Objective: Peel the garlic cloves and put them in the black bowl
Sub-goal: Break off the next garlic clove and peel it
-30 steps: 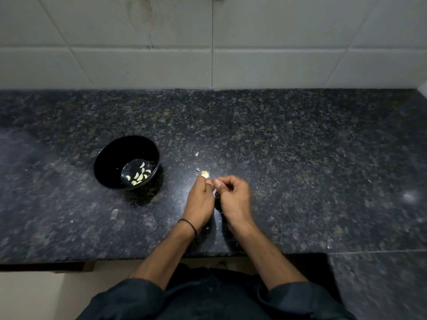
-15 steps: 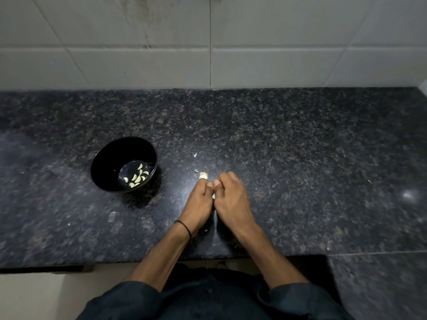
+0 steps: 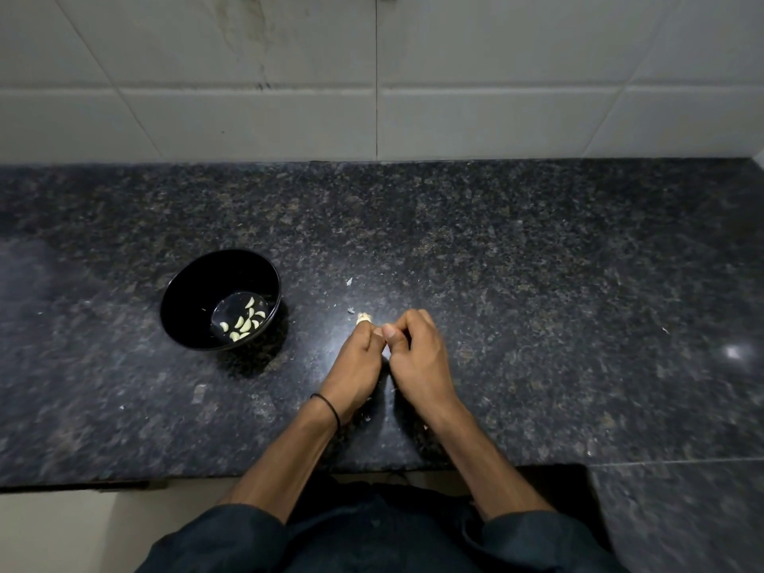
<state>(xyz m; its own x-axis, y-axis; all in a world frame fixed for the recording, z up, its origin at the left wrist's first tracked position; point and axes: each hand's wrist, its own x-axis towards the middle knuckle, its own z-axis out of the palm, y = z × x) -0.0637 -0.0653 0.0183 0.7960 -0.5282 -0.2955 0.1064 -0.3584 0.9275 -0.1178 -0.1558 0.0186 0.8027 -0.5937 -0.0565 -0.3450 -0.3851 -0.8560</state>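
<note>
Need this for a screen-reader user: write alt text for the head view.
The left hand and right hand pinch a garlic clove between their fingers over a dark granite counter. Left of them, a black bowl holds peeled cloves.

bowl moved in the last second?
No. The black bowl keeps the same spot left of the skin scrap on the counter.

Dark speckled granite counter (image 3: 537,283), pale tiled wall (image 3: 248,117) behind

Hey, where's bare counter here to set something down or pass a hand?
Widest bare patch: countertop right of the right hand. Also the strip between the black bowl and tiled wall. Crowded: between bowl and left hand, with garlic clove and skin scraps.
</note>
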